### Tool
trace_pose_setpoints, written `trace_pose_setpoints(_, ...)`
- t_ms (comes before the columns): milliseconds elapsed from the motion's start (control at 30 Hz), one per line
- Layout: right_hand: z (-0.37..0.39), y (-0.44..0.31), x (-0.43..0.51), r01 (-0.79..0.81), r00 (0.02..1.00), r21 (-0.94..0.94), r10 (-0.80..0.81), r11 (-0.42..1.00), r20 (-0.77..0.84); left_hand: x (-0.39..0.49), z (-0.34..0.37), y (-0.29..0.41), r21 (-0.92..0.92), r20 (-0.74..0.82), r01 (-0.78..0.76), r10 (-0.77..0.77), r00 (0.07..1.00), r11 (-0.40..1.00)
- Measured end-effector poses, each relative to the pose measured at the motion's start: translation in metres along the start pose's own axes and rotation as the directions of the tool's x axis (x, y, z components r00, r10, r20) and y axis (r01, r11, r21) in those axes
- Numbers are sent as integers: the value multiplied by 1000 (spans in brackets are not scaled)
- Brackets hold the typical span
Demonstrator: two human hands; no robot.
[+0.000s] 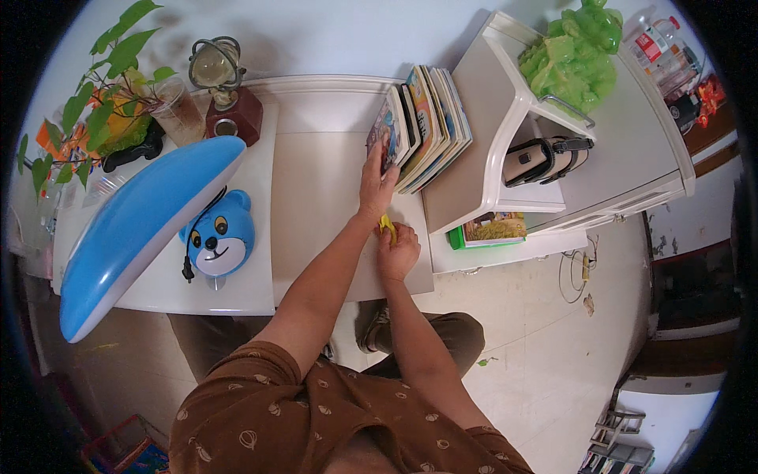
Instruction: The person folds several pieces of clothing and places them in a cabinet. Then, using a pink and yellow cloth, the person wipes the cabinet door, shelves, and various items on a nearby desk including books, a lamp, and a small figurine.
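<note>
A row of upright books [426, 127] leans against the side of a white shelf unit. My left hand [379, 186] lies on the cover of the leftmost book [391, 130], fingers spread along it. Just below it, nearer my body, my right hand [399, 249] is closed around a yellow cloth or similar thin yellow item [388, 228], mostly hidden by the fingers. Both hands are over the right part of the pale desk [320, 237].
A blue bear-faced lamp [219, 237] with a blue curved shade [148, 219] stands left. Behind it are a globe ornament [216, 65], a plastic cup [177, 109] and a leafy plant [98, 112]. The shelf unit [468, 136] holds a beige case [542, 160] and a green ornament [574, 59].
</note>
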State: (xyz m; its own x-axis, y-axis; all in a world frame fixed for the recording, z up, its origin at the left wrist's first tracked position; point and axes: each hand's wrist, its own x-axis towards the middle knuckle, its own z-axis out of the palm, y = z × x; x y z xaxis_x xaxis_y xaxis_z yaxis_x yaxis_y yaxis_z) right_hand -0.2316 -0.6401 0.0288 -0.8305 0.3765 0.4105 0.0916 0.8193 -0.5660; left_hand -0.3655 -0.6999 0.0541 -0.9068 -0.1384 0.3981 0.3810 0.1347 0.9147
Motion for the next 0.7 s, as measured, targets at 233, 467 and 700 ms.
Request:
trace_pose_setpoints(233,-2,-2,-2,-9,1000,-2,9,1000,11,39,-16,3,149,101,-222,208,973,964)
trace_pose_setpoints(467,-4,-7,-1,-35,999,-9,35,999,23,15,-20,-9,194,120,-149,127,985,970)
trace_pose_setpoints(700,2,-2,1,-28,1000,-38,28,999,-2,11,-27,1,220,151,-77,44,988,972)
